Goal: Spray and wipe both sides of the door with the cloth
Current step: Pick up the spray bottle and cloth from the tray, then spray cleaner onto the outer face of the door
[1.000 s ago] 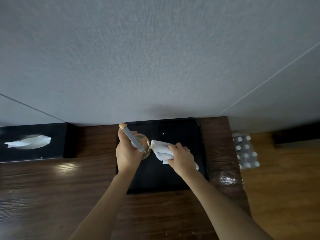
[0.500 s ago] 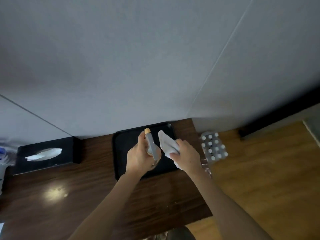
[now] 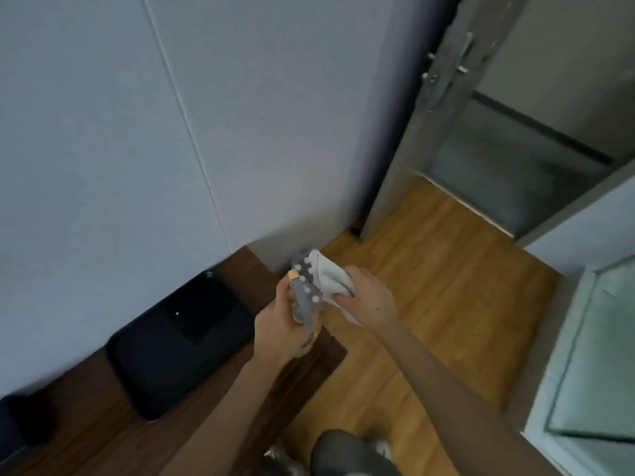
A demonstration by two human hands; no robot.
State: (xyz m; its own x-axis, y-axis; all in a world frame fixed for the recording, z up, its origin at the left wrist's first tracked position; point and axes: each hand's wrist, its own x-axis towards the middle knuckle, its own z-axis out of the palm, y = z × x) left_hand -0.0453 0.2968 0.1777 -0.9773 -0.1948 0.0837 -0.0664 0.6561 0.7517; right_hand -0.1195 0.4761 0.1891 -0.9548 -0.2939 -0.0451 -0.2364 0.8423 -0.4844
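My left hand [image 3: 280,326] grips a spray bottle [image 3: 304,300] with a grey head and an orange nozzle tip, held over the table's right end. Just to its right, my right hand [image 3: 369,298] holds a bunched white cloth [image 3: 330,274]. The grey door [image 3: 412,139] stands open at the upper right, edge-on to me, with a metal handle and lock plate [image 3: 446,68]. Both hands are well short of the door.
A dark wooden table [image 3: 103,438] runs along the grey wall and carries a black tray [image 3: 165,348]. A pack of bottles with white caps [image 3: 304,273] sits on the wood floor [image 3: 446,304] behind the bottle. A glass panel [image 3: 594,355] stands at the right.
The view has swung right from the table toward the door. Both hands moved off the tray with the bottle and cloth and now hang over the table's end.
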